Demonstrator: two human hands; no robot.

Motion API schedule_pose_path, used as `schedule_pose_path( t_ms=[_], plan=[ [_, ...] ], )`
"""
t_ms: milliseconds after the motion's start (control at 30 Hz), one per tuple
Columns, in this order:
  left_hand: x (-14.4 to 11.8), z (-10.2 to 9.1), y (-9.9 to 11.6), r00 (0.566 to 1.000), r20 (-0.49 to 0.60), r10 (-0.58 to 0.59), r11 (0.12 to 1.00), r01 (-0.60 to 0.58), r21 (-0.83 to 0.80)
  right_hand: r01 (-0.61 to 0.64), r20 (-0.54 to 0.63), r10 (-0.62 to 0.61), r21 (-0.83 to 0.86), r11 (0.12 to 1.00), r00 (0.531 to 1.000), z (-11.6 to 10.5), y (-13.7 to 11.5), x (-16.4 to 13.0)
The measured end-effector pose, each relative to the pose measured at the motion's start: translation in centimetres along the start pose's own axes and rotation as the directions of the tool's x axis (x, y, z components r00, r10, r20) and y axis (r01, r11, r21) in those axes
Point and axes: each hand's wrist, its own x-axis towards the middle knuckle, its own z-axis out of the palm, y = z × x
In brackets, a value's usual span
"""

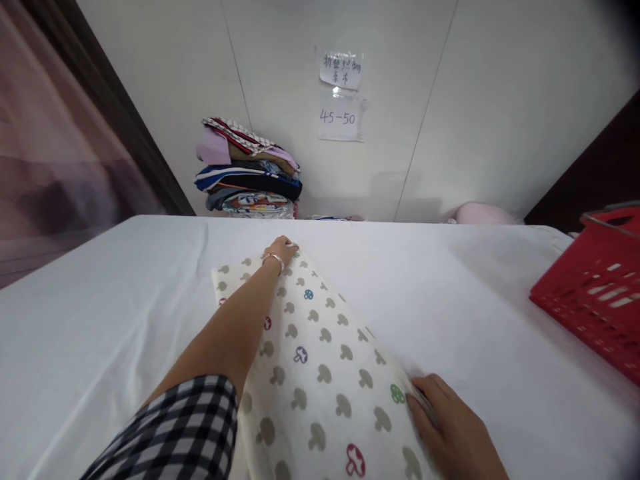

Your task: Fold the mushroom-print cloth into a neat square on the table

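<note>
A white cloth (pixel 325 347) printed with grey and a few coloured mushrooms lies over the table in front of me. My left hand (pixel 281 251) reaches to its far corner, fingers closed on the fabric there; a bracelet circles that wrist. At the near right edge, my right hand (pixel 450 423) pinches the cloth between thumb and fingers. Between the two hands the right edge runs in a slanting line. The cloth's near end passes out of view at the bottom, and my left forearm covers part of its left side.
The table has a white cover (pixel 125 320) with some creases. Folded fabrics (pixel 247 170) form a stack beyond its far edge, against the wall. A red plastic basket (pixel 595 287) stands at the right. Handwritten paper signs (pixel 341 119) are taped to the wall. A sheer pink curtain (pixel 55 147) hangs at left.
</note>
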Motion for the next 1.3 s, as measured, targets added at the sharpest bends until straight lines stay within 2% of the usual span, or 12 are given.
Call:
schedule_pose_path(
  t_ms=[167, 300, 400, 500, 567, 700, 800, 933, 1033, 1133, 1200, 1300],
  plan=[
    [0.0, -0.1, 0.3, 0.999, -0.011, 0.046, 0.997, -0.045, 0.067, -0.010, 0.016, 0.010, 0.005, 1.000, 1.000, -0.2, -0.2, 0.0],
    [-1.7, 0.0, 1.0, 0.963, -0.128, 0.239, 0.958, -0.212, 0.194, -0.011, -0.014, 0.010, -0.007, 1.000, 1.000, 0.2, 0.3, -0.1],
    [-3.4, 0.6, 1.2, 0.938, -0.056, 0.343, 0.908, -0.316, 0.276, -0.011, -0.047, 0.010, -0.016, 1.000, 0.999, 0.5, 0.7, -0.2],
    [-4.2, 1.2, 1.1, 0.948, 0.141, 0.285, 0.896, -0.315, 0.314, -0.016, -0.024, 0.016, -0.006, 1.000, 1.000, 0.6, 0.7, -0.2],
    [-4.1, 1.5, 1.2, 0.949, 0.214, 0.231, 0.902, -0.291, 0.318, -0.011, -0.002, 0.011, 0.001, 1.000, 1.000, 0.4, 0.5, -0.1],
    [-4.1, 1.2, 1.7, 0.956, 0.229, 0.185, 0.910, -0.255, 0.326, -0.010, 0.018, 0.010, -0.003, 1.000, 1.000, 0.1, 0.0, 0.3],
    [-5.8, 0.5, 1.9, 0.957, 0.234, 0.172, 0.913, -0.244, 0.328, -0.031, 0.046, 0.031, -0.007, 1.000, 0.998, -0.2, -0.2, 0.5],
    [-11.2, -1.2, 0.4, 0.926, 0.296, 0.232, 0.877, -0.331, 0.348, -0.050, 0.062, 0.051, -0.013, 0.999, 0.997, -0.6, -0.7, 0.6],
    [-16.8, -2.9, -1.8, 0.905, 0.330, 0.267, 0.861, -0.378, 0.340, -0.032, 0.048, 0.034, -0.031, 0.999, 0.998, -0.9, -1.1, 0.5],
    [-22.9, -4.1, -3.4, 0.897, 0.308, 0.316, 0.869, -0.404, 0.286, 0.014, 0.017, -0.013, -0.055, 0.998, 1.000, -1.0, -1.0, 0.5],
    [-27.0, -4.3, -3.7, 0.890, 0.267, 0.369, 0.869, -0.433, 0.239, 0.034, 0.007, -0.033, -0.078, 0.996, 0.999, -1.1, -0.9, 0.6],
    [-32.5, -3.8, -2.7, 0.850, 0.248, 0.464, 0.852, -0.505, 0.136, 0.033, -0.013, -0.035, -0.131, 0.991, 0.999, -1.5, -1.3, 0.6]
  ],
)
